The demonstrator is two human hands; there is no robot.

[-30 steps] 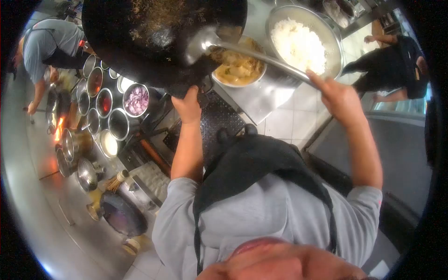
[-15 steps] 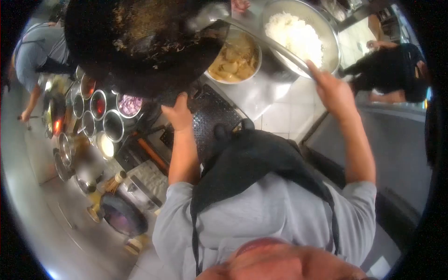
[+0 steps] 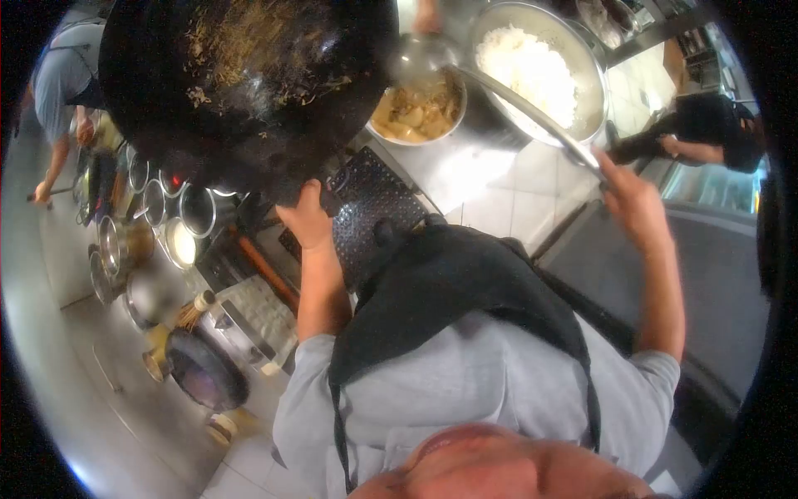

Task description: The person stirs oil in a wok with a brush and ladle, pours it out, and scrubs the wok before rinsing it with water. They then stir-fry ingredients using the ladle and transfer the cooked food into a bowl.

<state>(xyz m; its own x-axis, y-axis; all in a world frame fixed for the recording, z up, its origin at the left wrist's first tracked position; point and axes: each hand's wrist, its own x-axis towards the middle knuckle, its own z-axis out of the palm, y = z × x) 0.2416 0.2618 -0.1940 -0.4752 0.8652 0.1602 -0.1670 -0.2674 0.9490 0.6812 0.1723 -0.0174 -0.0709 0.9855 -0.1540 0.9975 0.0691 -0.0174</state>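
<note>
My left hand (image 3: 307, 218) is closed on the near edge of a large black wok (image 3: 249, 125), with some fingers hidden by it. Brown shreds of food cling to the wok's inside. In my right hand (image 3: 633, 204) is the end of a long-handled metal ladle (image 3: 532, 112). The ladle's blurred bowl overlaps the back of a white bowl (image 3: 460, 123) holding yellowish-brown food pieces in this view. Right beside that, under part of the ladle's handle, stands a large metal bowl (image 3: 592, 91) of white rice (image 3: 532, 75).
Several metal pots (image 3: 199, 209) stand at the left, near a person in grey (image 3: 62, 91). Another dark wok (image 3: 206, 370) lies lower left. A perforated dark plate (image 3: 366, 208) sits below the wok. A dark-clothed person (image 3: 706, 129) is at the right. Fingers (image 3: 428, 15) show at the top edge.
The wok has shifted left and shows more of its inside. My right hand has moved right and down, and the ladle's bowl has come away from the wok to over the white bowl.
</note>
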